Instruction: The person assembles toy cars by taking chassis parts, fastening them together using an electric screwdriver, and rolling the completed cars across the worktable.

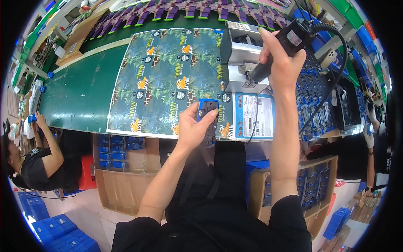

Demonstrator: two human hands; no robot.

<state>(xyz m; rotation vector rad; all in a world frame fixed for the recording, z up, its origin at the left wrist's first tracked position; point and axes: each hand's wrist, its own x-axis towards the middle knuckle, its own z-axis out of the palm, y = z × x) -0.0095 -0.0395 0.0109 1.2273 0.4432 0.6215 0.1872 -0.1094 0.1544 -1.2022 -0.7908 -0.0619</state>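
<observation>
My left hand (192, 128) grips a blue-and-black plastic toy part (209, 104) over the front edge of the bench, its dark side with small holes turned up and my thumb lying across it. In my right hand (283, 65) is a black electric screwdriver (292, 38), held tilted. Its lower end points down at a silver metal box (236, 80), which looks like a screw feeder. Whether the bit touches the box I cannot tell. Beneath my left hand lies a sheet printed with jungle animals (161, 82). A printed card (262, 117) sits in front of the box.
The screwdriver's black cable (345, 54) loops down on the right. Rows of blue-and-black parts (308, 109) lie beyond my right forearm. Purple-and-green pieces (191, 11) line the far side. Cardboard boxes (126, 189) hold more parts below the bench. Co-workers sit at both sides.
</observation>
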